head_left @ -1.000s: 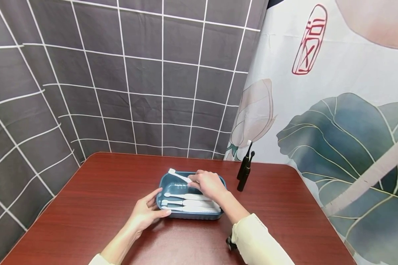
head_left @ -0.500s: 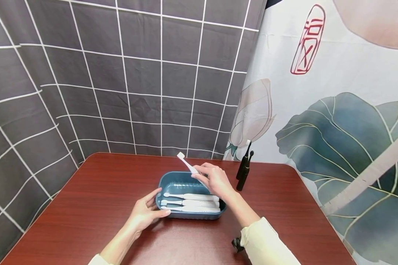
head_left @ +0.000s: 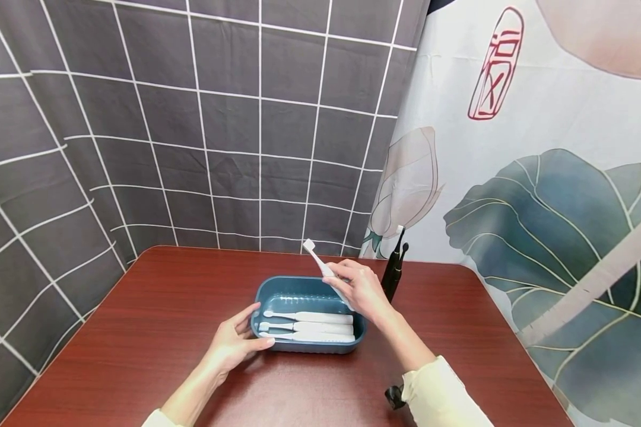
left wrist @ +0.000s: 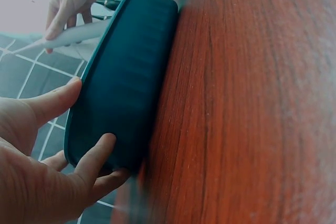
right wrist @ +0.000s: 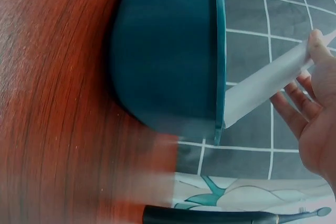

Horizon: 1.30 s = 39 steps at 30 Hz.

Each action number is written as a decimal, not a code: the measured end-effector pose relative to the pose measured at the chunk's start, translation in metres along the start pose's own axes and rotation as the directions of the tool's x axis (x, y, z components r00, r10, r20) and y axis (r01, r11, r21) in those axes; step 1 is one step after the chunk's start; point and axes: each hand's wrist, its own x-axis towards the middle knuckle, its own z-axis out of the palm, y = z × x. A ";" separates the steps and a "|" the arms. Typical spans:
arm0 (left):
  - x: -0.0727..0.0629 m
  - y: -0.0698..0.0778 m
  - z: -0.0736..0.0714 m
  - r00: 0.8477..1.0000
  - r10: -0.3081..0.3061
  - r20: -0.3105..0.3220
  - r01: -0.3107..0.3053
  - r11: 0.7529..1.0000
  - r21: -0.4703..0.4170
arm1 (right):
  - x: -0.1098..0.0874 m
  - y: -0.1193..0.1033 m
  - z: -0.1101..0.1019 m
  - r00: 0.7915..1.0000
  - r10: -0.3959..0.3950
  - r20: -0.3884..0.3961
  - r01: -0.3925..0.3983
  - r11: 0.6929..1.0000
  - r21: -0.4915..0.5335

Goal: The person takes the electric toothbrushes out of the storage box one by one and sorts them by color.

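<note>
A white electric toothbrush [head_left: 317, 258] is pinched between the thumb and fingers of my right hand [head_left: 361, 289], tilted with its brush head up and leftward. Its handle's lower end is at the right part of the blue plastic bin [head_left: 291, 284], partly hidden behind the rim in the right wrist view. My left hand [head_left: 234, 340] holds the bin's left end, thumb at the front rim and fingers spread round the end wall [left wrist: 121, 77]. Several white electric toothbrushes [head_left: 310, 327] lie side by side in the bin's front half, heads to the left.
Two black electric toothbrushes [head_left: 392, 270] stand upright behind my right hand, at the table's back right. The bin rests on a reddish-brown wooden table [head_left: 181, 308]. A grey gridded curtain [head_left: 224, 130] and a printed white curtain [head_left: 459, 178] hang behind.
My right hand has lifted the white toothbrush from the bin's back half, tilted it steeper and shifted rightward with it. The left hand and bin have hardly moved.
</note>
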 end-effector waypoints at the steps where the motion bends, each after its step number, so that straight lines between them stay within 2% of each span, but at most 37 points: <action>1: 0.000 0.000 0.000 1.000 0.000 0.001 0.000 1.000 0.000 | -0.001 0.001 -0.001 1.000 -0.001 -0.009 0.001 1.000 0.003; 8: -0.001 -0.002 0.000 1.000 -0.004 -0.004 0.004 1.000 0.012 | -0.007 0.004 -0.009 0.999 0.011 -0.040 -0.008 0.999 0.054; 12: -0.001 -0.002 0.000 1.000 -0.006 -0.002 0.006 1.000 0.006 | -0.011 0.006 -0.016 0.997 0.028 -0.071 -0.019 0.992 0.125; 16: -0.002 -0.003 0.000 1.000 -0.002 0.004 0.002 1.000 -0.002 | -0.015 0.008 -0.027 0.987 0.037 -0.159 -0.001 0.976 0.218; 19: -0.001 -0.004 0.000 1.000 -0.002 0.004 0.002 1.000 -0.008 | -0.017 0.009 -0.039 0.967 0.072 -0.244 -0.004 0.964 0.265; 23: 0.002 -0.003 0.000 1.000 -0.006 0.006 0.006 1.000 -0.015 | -0.021 0.012 -0.061 0.933 0.169 -0.318 -0.061 0.944 0.323; 26: 0.004 0.001 0.000 1.000 -0.001 0.007 0.002 1.000 -0.011 | -0.024 0.007 -0.082 0.907 0.252 -0.338 -0.113 0.918 0.380; 30: 0.005 0.004 0.000 1.000 0.000 0.005 0.000 1.000 -0.003 | -0.030 0.004 -0.108 0.860 0.348 -0.374 -0.177 0.889 0.421; 33: 0.003 0.004 0.000 1.000 -0.007 0.012 0.007 1.000 -0.018 | -0.039 0.016 -0.120 0.803 0.444 -0.398 -0.265 0.864 0.428; 36: 0.001 0.002 0.000 1.000 -0.012 0.016 0.012 0.999 -0.036 | -0.050 0.043 -0.123 0.750 0.506 -0.426 -0.334 0.845 0.417; 37: 0.001 0.002 0.000 1.000 -0.012 0.019 0.012 0.999 -0.036 | -0.053 0.053 -0.124 0.738 0.513 -0.439 -0.345 0.845 0.409; 39: 0.000 0.001 0.000 1.000 -0.008 0.022 0.009 0.999 -0.033 | -0.057 0.071 -0.124 0.727 0.510 -0.459 -0.352 0.851 0.390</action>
